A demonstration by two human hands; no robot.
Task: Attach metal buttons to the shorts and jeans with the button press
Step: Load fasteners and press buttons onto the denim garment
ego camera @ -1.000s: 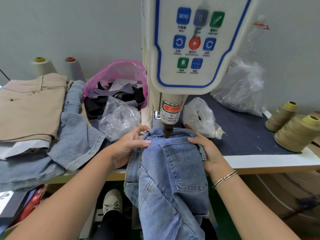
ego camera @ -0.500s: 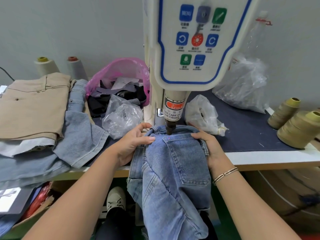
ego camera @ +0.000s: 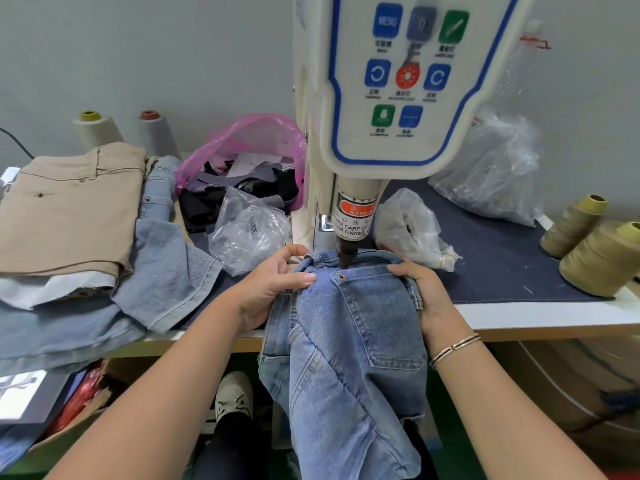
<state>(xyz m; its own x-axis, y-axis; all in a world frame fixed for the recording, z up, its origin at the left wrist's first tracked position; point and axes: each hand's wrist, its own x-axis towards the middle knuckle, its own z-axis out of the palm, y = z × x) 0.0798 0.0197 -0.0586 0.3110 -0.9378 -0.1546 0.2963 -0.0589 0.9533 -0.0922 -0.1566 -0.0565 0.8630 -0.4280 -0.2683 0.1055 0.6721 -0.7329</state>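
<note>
Jeans [ego camera: 349,341] draped over the front edge of the table [ego camera: 540,317], back pocket facing up, waistband tucked under the button press [ego camera: 391,98]. Punch tip [ego camera: 346,259] sits on or just above the waistband, just behind the pocket's top left corner; can't tell if it's in contact. Small metal rivet [ego camera: 341,277] with red and green glints visible at that pocket corner, just in front of the tip.

Left hand [ego camera: 273,289]: fingers curled over the denim at a belt loop left of the punch, thumb flat on the fabric, gripping the waistband. Right hand [ego camera: 426,296]: fingers wrapped round the waistband edge right of the pocket, pinching the fabric; bracelet [ego camera: 453,349] on the wrist. Both hands flank the punch, close to it but apart.

Left on the table: tan shorts [ego camera: 69,202] folded on top of more denim pieces [ego camera: 162,278]. Behind them two thread cones [ego camera: 121,133]. Pink bag [ego camera: 249,147] of dark fabric scraps just left of the press column, clear plastic bag [ego camera: 249,233] in front of it. Right of the press: small clear bag [ego camera: 408,226], larger clear bag [ego camera: 491,174] near the wall, two olive thread cones [ego camera: 595,247] at the far right. Warning label on the press ram partly readable: "take care of your finger"
</note>
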